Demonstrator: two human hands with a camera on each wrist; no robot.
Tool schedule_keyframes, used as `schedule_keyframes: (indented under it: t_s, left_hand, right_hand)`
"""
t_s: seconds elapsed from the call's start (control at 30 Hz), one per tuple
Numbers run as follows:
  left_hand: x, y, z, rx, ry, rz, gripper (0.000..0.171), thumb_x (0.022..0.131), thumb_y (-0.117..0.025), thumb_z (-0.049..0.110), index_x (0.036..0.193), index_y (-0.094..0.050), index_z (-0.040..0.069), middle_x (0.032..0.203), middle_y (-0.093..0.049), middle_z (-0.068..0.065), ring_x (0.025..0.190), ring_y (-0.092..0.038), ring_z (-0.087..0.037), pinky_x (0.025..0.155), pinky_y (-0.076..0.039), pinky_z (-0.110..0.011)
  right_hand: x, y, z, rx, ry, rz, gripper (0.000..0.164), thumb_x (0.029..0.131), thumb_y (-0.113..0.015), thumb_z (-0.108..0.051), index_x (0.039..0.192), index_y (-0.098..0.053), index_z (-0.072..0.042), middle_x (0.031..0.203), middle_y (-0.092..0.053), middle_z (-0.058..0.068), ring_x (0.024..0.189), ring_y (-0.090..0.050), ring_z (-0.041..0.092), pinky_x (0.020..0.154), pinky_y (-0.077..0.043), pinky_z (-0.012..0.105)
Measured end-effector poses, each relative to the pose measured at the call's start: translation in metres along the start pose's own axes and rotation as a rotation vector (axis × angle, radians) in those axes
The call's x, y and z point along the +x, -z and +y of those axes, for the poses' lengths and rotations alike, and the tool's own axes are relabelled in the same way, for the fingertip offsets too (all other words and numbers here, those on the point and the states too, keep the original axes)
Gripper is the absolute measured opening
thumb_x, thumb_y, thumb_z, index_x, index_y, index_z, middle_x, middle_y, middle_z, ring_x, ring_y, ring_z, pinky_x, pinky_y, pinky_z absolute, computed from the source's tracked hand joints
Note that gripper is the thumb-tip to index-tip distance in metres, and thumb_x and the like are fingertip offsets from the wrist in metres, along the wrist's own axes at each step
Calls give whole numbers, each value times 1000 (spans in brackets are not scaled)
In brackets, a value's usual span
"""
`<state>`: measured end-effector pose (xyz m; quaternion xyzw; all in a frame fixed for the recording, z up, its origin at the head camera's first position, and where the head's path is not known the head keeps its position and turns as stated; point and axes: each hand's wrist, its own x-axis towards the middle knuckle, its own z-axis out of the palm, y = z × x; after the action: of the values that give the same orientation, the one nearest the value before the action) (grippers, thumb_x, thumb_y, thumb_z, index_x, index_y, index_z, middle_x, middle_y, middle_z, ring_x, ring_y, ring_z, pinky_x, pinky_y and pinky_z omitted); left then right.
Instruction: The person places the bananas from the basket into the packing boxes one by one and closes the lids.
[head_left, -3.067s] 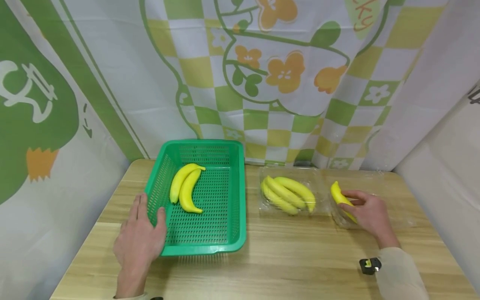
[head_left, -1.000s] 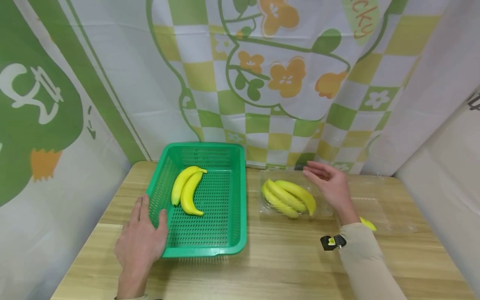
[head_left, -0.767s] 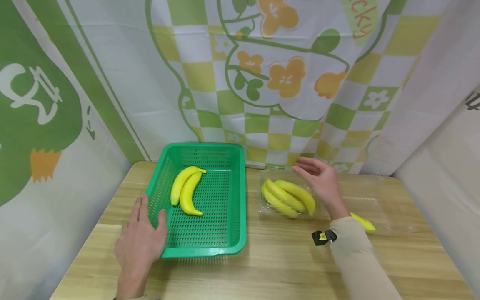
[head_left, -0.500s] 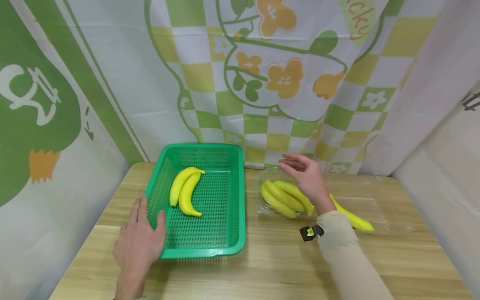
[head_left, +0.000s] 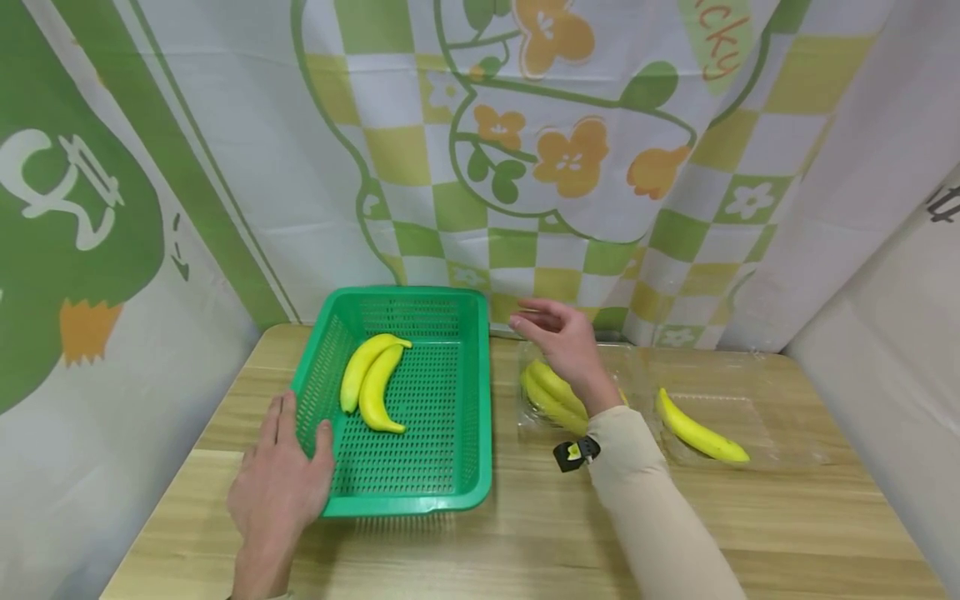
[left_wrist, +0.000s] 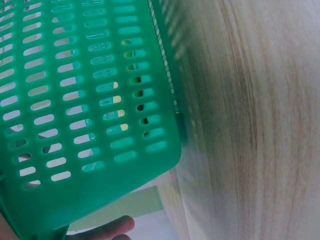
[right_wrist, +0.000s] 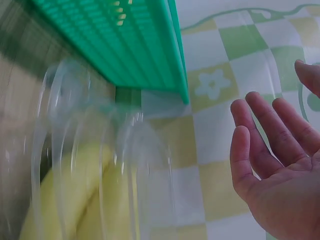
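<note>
My left hand [head_left: 281, 475] lies with straight fingers along the left side of a green plastic basket [head_left: 405, 504], touching its rim. Two yellow bananas [head_left: 380, 390] rest side by side inside it. Nothing is in my right hand [head_left: 561, 337], which hovers above a clear plastic box [head_left: 527, 425], fingers loosely bent. Several bananas [head_left: 547, 392] sit in that box, partly hidden by the hand and wrist. Farther right, a single banana [head_left: 701, 432] lies in a clear plastic tray [head_left: 753, 417]. The right wrist view shows the right hand [right_wrist: 282, 175] spread beside the box's bananas [right_wrist: 80, 195].
A wooden table [head_left: 517, 542] bears everything. A patterned curtain [head_left: 570, 167] hangs directly behind its back edge, with pale fabric walls on both sides. The basket stands left of the clear box, a small gap between them.
Three seconds ago my right hand held a banana at the right-hand tray. It has let go, leaving the banana there, and has moved left over the box. The left hand has stayed put.
</note>
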<state>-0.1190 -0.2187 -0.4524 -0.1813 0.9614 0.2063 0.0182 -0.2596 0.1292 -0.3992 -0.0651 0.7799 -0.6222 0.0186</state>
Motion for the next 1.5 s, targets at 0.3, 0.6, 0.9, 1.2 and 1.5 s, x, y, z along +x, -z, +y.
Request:
schedule_keyframes:
  t_s: [0.3, 0.6, 0.9, 1.2, 1.5]
  left_hand:
    - [0, 0, 0, 3, -3, 3, 81, 108, -18, 65, 172, 3, 19, 181, -3, -11, 141, -40, -65, 71, -56, -67]
    - [0, 0, 1, 1, -7, 16, 81, 109, -20, 64, 172, 1, 19, 181, -6, -12, 139, -43, -64, 77, -56, -70]
    - [0, -1, 0, -3, -7, 22, 80, 109, -22, 62, 172, 2, 19, 181, -7, -13, 138, -44, -64, 83, -55, -72]
    - [0, -2, 1, -7, -4, 14, 81, 109, -21, 64, 172, 1, 20, 181, -5, -11, 140, -42, -64, 84, -54, -73]
    - [0, -2, 0, -13, 0, 24, 81, 109, -22, 64, 173, -1, 19, 181, -7, -11, 139, -44, -62, 82, -54, -72]
  right_hand:
    - [8, -29, -5, 61, 17, -47, 43, 99, -78, -31, 138, -71, -15, 133, -76, 11, 126, -71, 26, 112, -55, 50]
    - [15, -57, -15, 63, 15, -70, 37, 99, -77, -35, 134, -73, -22, 129, -78, 6, 123, -73, 23, 110, -56, 49]
    - [22, -87, -29, 93, 46, -115, 37, 99, -76, -33, 133, -74, -19, 125, -79, 7, 119, -74, 23, 107, -58, 45]
    - [27, -112, -25, 141, 8, -123, 35, 99, -77, -33, 130, -75, -19, 119, -81, 6, 107, -77, 21, 92, -63, 36]
    - [29, -143, -23, 195, 3, -100, 30, 99, -77, -35, 126, -77, -21, 115, -81, 3, 101, -77, 20, 79, -60, 28]
